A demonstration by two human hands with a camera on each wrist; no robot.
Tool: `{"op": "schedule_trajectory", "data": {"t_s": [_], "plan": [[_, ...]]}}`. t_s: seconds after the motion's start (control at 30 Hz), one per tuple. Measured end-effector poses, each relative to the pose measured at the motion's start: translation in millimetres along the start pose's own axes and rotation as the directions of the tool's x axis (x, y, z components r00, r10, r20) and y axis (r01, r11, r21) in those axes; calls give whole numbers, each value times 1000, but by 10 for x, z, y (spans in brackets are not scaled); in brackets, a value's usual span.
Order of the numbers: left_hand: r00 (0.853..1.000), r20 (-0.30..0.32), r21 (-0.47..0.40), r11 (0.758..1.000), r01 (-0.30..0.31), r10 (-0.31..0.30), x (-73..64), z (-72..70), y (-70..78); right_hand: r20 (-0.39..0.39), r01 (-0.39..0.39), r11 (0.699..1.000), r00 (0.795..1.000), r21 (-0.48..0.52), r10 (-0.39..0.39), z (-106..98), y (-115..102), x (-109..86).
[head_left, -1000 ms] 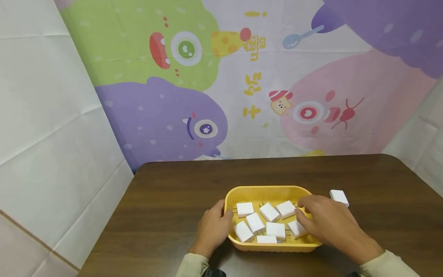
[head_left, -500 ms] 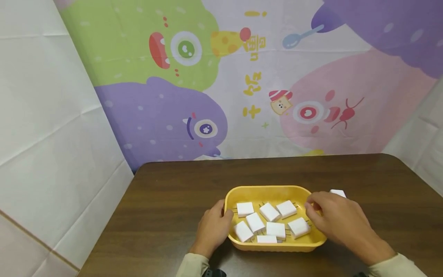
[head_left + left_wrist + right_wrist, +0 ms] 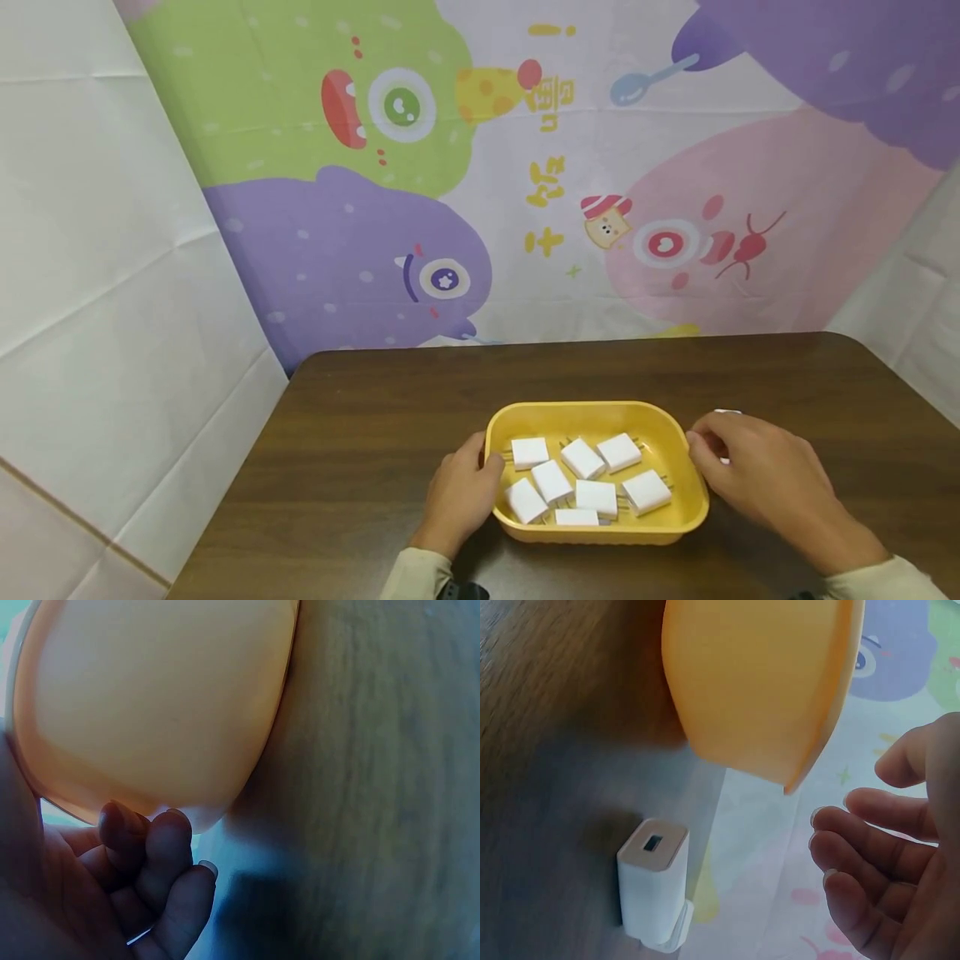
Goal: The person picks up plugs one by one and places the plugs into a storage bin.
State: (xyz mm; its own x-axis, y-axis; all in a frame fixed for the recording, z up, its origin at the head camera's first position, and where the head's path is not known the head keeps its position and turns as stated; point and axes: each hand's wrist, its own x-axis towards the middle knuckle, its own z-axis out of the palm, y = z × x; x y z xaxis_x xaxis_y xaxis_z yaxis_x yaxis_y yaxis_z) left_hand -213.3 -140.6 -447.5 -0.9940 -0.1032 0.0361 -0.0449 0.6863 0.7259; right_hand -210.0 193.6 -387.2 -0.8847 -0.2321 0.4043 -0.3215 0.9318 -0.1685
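A yellow plastic bin (image 3: 585, 537) stands on the table, with several white charger plugs (image 3: 647, 492) lying loose in it, prongs pointing various ways. My left hand (image 3: 459, 496) grips the bin's left end, thumb over the rim and fingers against the outer wall (image 3: 165, 697). Just beyond the right end, my right hand (image 3: 765, 475) hovers with loosely bent fingers, holding nothing. Mostly hidden beneath it in the head view, a white charger (image 3: 654, 877) rests on the table, its USB port showing in the right wrist view. A second white piece (image 3: 673, 934) shows behind it.
The brown wooden table (image 3: 375, 442) extends around the bin. A cloth printed with cartoon monsters (image 3: 390, 242) hangs at the table's back edge. White sheeting (image 3: 135, 250) covers the left side, and more white cloth (image 3: 930, 292) hangs on the right.
My right hand has drawn back rightward from inside the bin, past its rim, to over the charger on the table. The plug it hid in the bin now shows. The left hand stays put.
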Motion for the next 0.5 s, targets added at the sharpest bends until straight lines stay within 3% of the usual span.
{"op": "schedule_trajectory", "data": {"t_s": [0.23,0.5], "plan": [[1000,-2,9,1000,-3,3,-3,5,-6,-38,-5,1000,999,1,5,18,95,-43],[1000,-5,3,1000,-2,2,-1,-3,-1,3,-50,999,999,2,50,23,239,-100]]}}
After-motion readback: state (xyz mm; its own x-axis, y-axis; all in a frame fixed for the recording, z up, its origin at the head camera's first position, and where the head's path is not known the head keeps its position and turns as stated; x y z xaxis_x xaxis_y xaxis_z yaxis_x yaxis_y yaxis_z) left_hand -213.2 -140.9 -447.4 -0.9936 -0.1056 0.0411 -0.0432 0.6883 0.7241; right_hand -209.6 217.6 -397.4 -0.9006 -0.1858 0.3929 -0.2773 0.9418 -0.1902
